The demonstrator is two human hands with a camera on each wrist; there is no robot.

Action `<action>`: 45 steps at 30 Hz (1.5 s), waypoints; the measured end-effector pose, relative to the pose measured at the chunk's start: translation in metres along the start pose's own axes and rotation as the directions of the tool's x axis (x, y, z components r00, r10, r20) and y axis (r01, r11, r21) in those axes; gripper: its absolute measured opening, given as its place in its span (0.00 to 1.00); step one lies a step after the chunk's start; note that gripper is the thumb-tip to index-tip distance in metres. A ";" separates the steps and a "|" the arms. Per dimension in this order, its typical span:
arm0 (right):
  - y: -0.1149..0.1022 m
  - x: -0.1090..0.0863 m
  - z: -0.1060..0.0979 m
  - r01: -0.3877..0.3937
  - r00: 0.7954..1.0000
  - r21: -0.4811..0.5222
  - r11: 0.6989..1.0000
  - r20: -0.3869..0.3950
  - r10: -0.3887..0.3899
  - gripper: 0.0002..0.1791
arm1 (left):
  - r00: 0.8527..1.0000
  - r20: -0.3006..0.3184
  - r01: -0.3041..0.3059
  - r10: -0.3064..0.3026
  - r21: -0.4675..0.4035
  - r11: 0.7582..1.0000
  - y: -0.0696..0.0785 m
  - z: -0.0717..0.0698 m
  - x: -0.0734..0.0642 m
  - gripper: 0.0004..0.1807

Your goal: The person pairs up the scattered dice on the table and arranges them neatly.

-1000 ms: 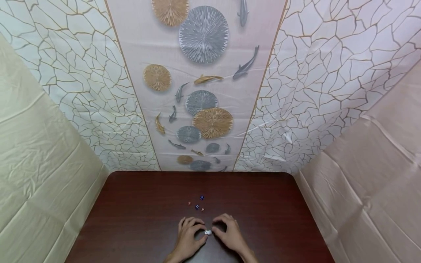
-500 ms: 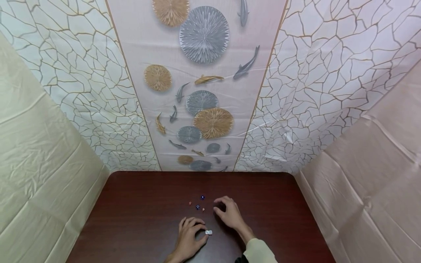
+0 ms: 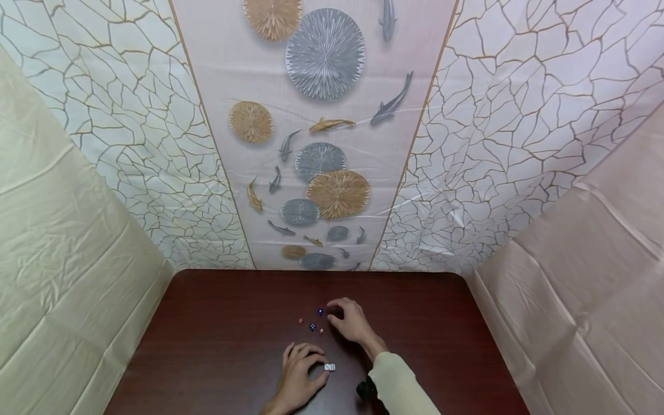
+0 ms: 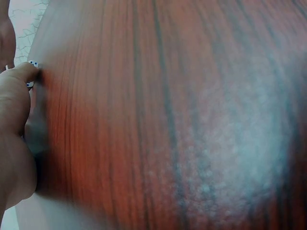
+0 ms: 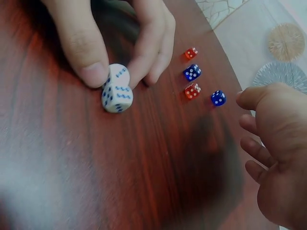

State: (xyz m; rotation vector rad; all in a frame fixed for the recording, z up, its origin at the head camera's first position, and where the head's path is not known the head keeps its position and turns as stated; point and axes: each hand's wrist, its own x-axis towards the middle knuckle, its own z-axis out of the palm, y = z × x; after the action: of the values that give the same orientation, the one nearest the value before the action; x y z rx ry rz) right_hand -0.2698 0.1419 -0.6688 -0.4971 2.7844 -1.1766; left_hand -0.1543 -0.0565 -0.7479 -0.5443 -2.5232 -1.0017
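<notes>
Two white dice (image 5: pixel 117 96) with blue pips sit side by side on the dark wooden table. My left hand (image 3: pixel 299 372) pinches the nearer-to-it white die between thumb and forefinger; in the left wrist view the fingers mostly cover the dice. Further forward, my right hand (image 3: pixel 353 321) has its thumb and fingers apart, holding nothing. It is just right of a translucent blue die (image 5: pixel 218 97), without touching it. Another blue die (image 5: pixel 192 72) lies between two translucent red dice, one farther (image 5: pixel 190 52) and one closer (image 5: pixel 192 91).
The brown table (image 3: pixel 207 334) has a straight far edge with rounded corners. A patterned cloth (image 3: pixel 321 127) hangs behind it, and plain beige cloths rise at the left (image 3: pixel 62 259) and right (image 3: pixel 586 276).
My right hand has left the white dice and moved forward, then left, to beside the farther blue die. The left hand has stayed at the white dice.
</notes>
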 end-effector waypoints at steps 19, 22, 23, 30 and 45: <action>-0.010 0.018 0.009 0.019 0.996 -0.114 0.993 0.090 -0.008 0.17 | 0.991 0.104 0.087 -0.085 -0.017 0.996 0.002 -0.004 0.001 0.12; -0.009 0.020 0.013 0.032 0.998 -0.136 0.990 0.067 -0.023 0.16 | 0.991 0.101 0.085 -0.084 -0.014 0.996 0.001 -0.004 0.001 0.12; -0.008 0.021 0.014 0.032 0.998 -0.139 0.990 0.065 -0.023 0.16 | 0.992 0.100 0.084 -0.083 -0.012 0.996 0.001 -0.003 0.001 0.12; -0.004 0.022 0.023 0.030 0.999 -0.147 0.989 0.037 -0.025 0.16 | 0.993 0.094 0.072 -0.072 0.002 0.997 0.000 -0.004 0.000 0.12; -0.004 0.019 0.026 0.062 0.997 -0.197 0.978 -0.034 -0.071 0.10 | 0.991 0.109 0.078 -0.078 0.004 0.997 0.001 -0.005 0.001 0.11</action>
State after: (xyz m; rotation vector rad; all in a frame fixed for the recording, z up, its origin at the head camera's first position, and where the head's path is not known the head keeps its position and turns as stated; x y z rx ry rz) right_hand -0.2814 0.1153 -0.6831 -0.5925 2.9574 -0.9384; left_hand -0.1536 -0.0589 -0.7438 -0.5167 -2.6591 -1.0256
